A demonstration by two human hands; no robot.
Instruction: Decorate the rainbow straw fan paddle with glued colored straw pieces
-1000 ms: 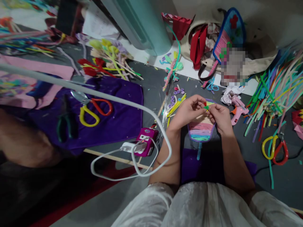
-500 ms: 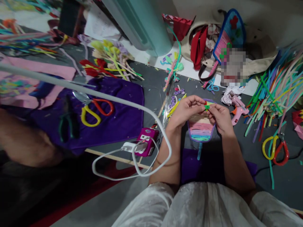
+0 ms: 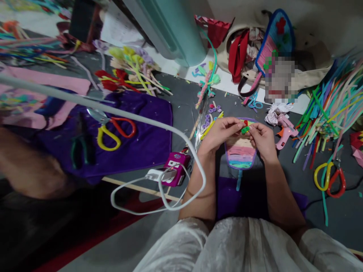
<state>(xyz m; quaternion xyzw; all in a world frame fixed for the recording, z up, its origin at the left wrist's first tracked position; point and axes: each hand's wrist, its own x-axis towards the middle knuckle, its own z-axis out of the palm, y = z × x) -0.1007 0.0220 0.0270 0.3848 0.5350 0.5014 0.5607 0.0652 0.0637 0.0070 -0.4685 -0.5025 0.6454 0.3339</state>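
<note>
L grip [image 3: 222,133] & R grip [image 3: 263,139] pinched sm. green piece [image 3: 245,130] over striped panel [image 3: 241,152]. Prob. v. light, soft; edges seemed best hold.

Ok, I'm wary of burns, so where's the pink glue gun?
In the head view, the pink glue gun lies on the right, between the right hand and the colourful stems, beside crumpled white paper.
</note>
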